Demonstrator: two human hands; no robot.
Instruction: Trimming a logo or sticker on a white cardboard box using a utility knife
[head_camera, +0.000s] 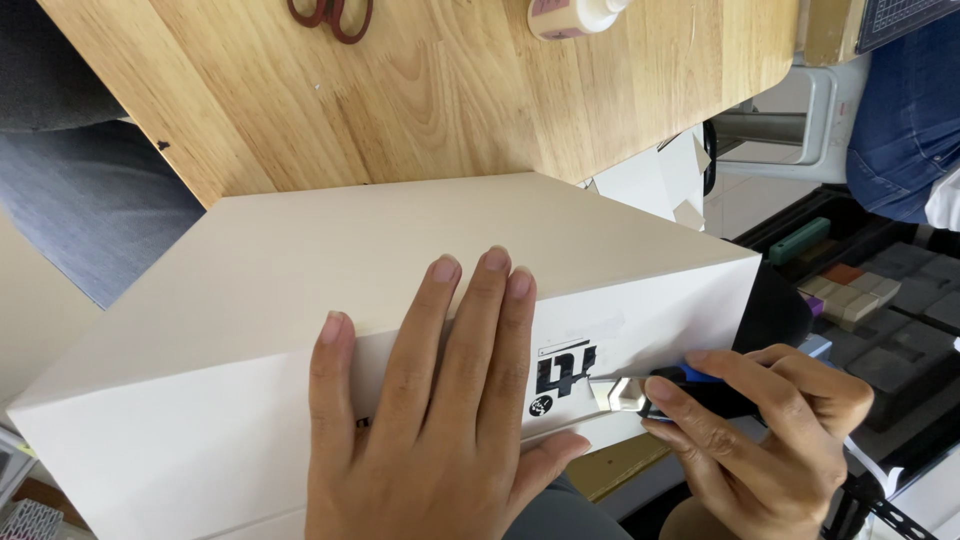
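While the left hand (440, 400) lies flat with fingers spread lightly against the near face of a large white box (300, 290), the right hand (770, 430) at the near right is closed around a utility knife (680, 392) with a black and blue handle, pinching it between thumb and fingers. Its short metal blade (612, 392) touches the box's near face just beside a black printed label (560, 375), right of the left hand's fingertips. This box fills the middle of the view, its top sloping away toward the far side, and it rests against the edge of a wooden surface (450, 90) behind it. Right of the box, a black tray (900, 330) holds grey, tan and coloured blocks in compartments, with a green piece (800, 240) lying at its far rim. On the far part of the wooden surface lie red-handled scissors (332, 15) and, to their right, a white bottle (575, 15) on its side, both cut off by the frame. At the far right a person's blue denim clothing (905, 110) shows.
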